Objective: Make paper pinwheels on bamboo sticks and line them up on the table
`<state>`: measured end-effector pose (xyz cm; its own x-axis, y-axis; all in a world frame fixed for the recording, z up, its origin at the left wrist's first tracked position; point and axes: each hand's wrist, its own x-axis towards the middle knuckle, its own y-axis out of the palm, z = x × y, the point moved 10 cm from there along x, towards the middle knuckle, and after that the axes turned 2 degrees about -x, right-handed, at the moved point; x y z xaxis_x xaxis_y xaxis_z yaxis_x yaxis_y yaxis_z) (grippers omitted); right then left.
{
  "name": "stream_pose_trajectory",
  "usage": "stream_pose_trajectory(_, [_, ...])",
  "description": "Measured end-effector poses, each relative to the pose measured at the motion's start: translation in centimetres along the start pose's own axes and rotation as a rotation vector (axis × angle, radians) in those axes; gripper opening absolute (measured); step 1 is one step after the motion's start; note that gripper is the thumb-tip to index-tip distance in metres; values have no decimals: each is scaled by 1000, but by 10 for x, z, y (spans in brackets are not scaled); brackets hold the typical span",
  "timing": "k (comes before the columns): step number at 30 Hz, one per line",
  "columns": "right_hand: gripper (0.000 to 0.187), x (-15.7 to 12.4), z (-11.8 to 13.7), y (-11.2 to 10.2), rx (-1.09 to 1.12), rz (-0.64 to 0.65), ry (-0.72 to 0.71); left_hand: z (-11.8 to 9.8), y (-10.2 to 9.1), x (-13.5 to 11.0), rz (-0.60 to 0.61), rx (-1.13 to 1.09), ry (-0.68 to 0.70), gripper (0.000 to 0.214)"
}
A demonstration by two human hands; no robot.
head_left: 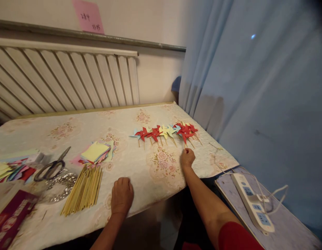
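Red pinwheel (pixel 185 133): at the right end of the pinwheel row (pixel 155 133), its head just beyond the right hand (pixel 188 158), overlapping neighbouring vanes.
Right-hand grip: thumb and fingers pinched on the lower end of its wooden stick (pixel 185 146).
Right arm: stretched forward over the floral tablecloth (pixel 140 163), wrist low.
Left hand (pixel 122 195): loosely clenched, back upward, at the table's near edge, right of the bamboo stick bundle (pixel 84 191).
Stick axis: roughly away from the person, head end toward the wall (pixel 157 78).
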<state>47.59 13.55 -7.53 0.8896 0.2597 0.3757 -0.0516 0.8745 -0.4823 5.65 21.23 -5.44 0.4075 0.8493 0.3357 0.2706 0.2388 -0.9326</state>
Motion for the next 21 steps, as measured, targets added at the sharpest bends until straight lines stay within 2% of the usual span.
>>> stream_pose_trajectory(21, [25,0,6,4,-42,37,-34,0,1,1,9,4,-5,16])
